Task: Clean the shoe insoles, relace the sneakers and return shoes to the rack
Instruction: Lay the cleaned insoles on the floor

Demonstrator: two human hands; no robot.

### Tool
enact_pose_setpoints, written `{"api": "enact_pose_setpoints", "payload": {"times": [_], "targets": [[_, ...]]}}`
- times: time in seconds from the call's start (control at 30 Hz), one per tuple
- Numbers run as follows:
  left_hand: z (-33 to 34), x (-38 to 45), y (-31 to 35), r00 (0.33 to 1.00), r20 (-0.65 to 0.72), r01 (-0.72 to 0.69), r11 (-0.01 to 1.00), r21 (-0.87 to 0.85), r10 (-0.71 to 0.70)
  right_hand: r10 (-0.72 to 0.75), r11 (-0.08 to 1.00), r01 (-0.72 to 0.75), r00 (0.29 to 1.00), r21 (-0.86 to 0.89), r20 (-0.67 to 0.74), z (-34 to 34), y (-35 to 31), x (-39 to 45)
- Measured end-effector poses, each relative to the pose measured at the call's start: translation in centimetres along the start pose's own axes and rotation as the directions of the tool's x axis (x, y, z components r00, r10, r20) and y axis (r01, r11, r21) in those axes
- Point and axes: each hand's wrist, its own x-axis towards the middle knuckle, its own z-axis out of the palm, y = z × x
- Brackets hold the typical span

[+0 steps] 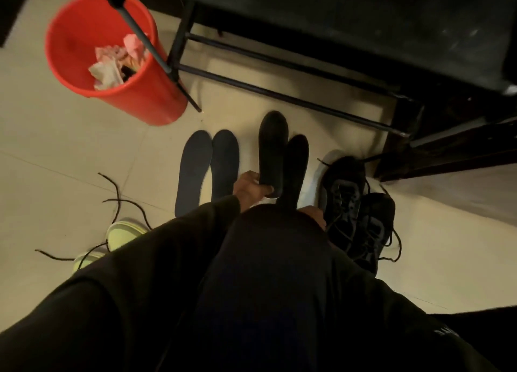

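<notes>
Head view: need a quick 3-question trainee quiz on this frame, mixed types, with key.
1. True or false: the red bucket has crumpled paper in it.
2. How many insoles lie flat side by side on the floor, left of the left hand?
   A) one B) two C) four
3. Fill in: the left hand's fingers grip a black ____ by its lower end.

Key: 1 true. 2 B, the blue-grey insoles. 3 insole; a second black insole sits just to its right, and what holds it is hidden. The black sneakers beside them are laced.
</notes>
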Motion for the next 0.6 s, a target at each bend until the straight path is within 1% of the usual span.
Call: {"api": "enact_pose_setpoints", "payload": {"times": [0.03,0.07,0.1,0.13,0.17,0.23,0.3,0.37,0.43,0.6], "targets": [[-0.9,-0.6,0.9,1.000,0.028,0.000,1.000,0.005,0.000,-0.006,0.999,0.005,1.000,0.052,0.016,-1.2,-0.7,-0.6],[-1.8,-1.4,1.9,0.999,0.052,-0.010,1.000,0.008,0.010,-0.005,0.987,0.001,1.000,0.161,0.027,-2.3,-1.2,-1.8],[-2.7,-2.4,3.0,0.997,0.066,-0.031,1.000,0.004,0.031,0.012,0.973,-0.016,1.000,0.232,0.020,-3.3,-1.3,-2.7],[-3.6,-3.6,4.2,0.997,0.072,-0.042,0.999,0.001,0.041,0.036,0.927,-0.042,0.999,0.372,0.025,-4.3,-1.5,-3.7],[-4.4,-4.7,5.4,0.996,0.074,-0.045,0.999,-0.011,0.046,0.033,0.870,-0.031,0.999,0.492,0.005,-5.1,-1.3,-4.7],[-5.8,-7.7,8.0,0.996,0.082,-0.032,0.997,-0.069,0.038,0.057,0.682,-0.053,0.998,0.729,0.020,-6.9,-0.8,-7.0],[-6.9,-11.1,10.8,0.997,0.072,-0.035,0.996,-0.086,0.042,0.005,0.587,-0.013,1.000,0.810,0.013,-9.5,-0.3,-10.3],[-7.8,-14.4,13.5,0.995,0.053,-0.089,0.996,-0.017,0.090,-0.041,0.522,0.040,0.999,0.852,-0.022,-12.0,0.4,-13.5],[-8.6,-18.7,16.0,0.987,0.078,-0.142,0.990,0.014,0.141,-0.088,0.457,0.102,0.994,0.884,-0.069,-14.4,1.3,-17.2],[-9.4,-28.6,19.5,0.956,0.089,-0.277,0.960,-0.035,0.279,-0.224,0.351,0.271,0.954,0.896,-0.200,-18.8,3.8,-25.3]]}}
